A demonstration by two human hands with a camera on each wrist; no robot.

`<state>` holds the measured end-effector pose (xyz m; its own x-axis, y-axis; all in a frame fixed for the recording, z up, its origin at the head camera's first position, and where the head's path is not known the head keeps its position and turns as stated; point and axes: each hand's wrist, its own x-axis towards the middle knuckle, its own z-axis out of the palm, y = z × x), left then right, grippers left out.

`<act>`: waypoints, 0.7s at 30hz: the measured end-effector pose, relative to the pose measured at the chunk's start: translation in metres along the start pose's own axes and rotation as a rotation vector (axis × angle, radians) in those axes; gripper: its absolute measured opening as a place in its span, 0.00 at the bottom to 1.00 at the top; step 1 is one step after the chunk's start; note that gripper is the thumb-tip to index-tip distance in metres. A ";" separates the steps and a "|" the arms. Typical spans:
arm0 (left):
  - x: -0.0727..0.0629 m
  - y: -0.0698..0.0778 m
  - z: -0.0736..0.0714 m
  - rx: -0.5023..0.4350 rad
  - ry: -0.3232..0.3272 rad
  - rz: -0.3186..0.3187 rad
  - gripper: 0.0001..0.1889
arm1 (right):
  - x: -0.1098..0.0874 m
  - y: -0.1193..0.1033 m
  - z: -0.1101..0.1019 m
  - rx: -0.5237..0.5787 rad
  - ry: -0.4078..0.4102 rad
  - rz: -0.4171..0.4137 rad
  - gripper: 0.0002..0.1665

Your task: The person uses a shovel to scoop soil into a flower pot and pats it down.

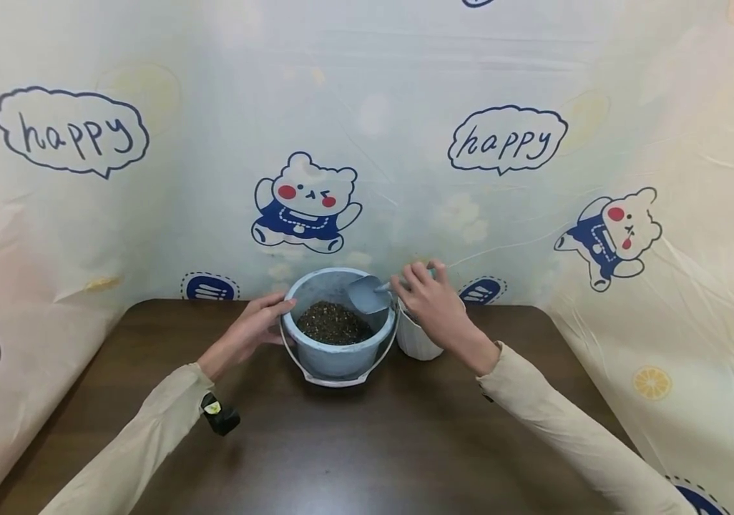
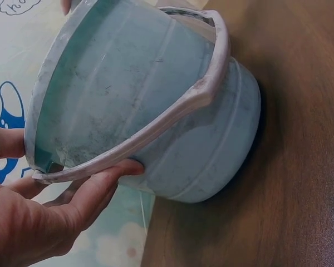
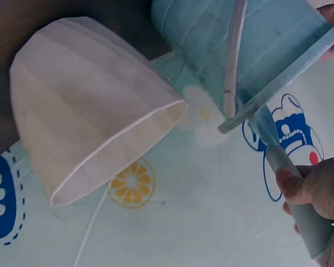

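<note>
Scooping looked like the step in hand! The right hand (image 1: 434,309) grasped a pale-blue, plastic-looking trowel (image 1: 368,295), its bare-looking blade at two o'clock in the mouth of a round, light-blue plastic bucket (image 1: 341,362), which the left hand (image 1: 252,330) gripped at nine o'clock. Dark, grainy soil (image 1: 333,323) sat inside; at three o'clock, a fluted, tapered white pot (image 1: 417,340) shared the dark-brown, wood-grained table (image 1: 354,450). Next, seemingly, the blade needed to dip soilward. Tally: two hands, one trowel, one bucket, one soil heap, one pot, one table.
</note>
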<state>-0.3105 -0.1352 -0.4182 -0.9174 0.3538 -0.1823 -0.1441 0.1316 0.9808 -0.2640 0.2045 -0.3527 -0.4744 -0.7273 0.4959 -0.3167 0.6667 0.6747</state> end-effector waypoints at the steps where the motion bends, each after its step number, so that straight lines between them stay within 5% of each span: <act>1: 0.000 0.000 0.001 0.000 0.001 -0.001 0.32 | 0.002 -0.002 0.000 -0.007 -0.002 -0.001 0.14; 12: 0.003 0.001 0.008 0.012 0.011 0.011 0.32 | 0.023 -0.022 0.008 -0.059 -0.134 -0.085 0.06; 21: 0.001 0.001 0.008 0.038 0.040 0.005 0.33 | 0.053 -0.050 0.026 0.019 -0.216 -0.118 0.19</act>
<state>-0.3084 -0.1272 -0.4184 -0.9321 0.3178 -0.1737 -0.1260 0.1649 0.9782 -0.2941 0.1369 -0.3746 -0.5974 -0.7499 0.2841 -0.3949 0.5835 0.7096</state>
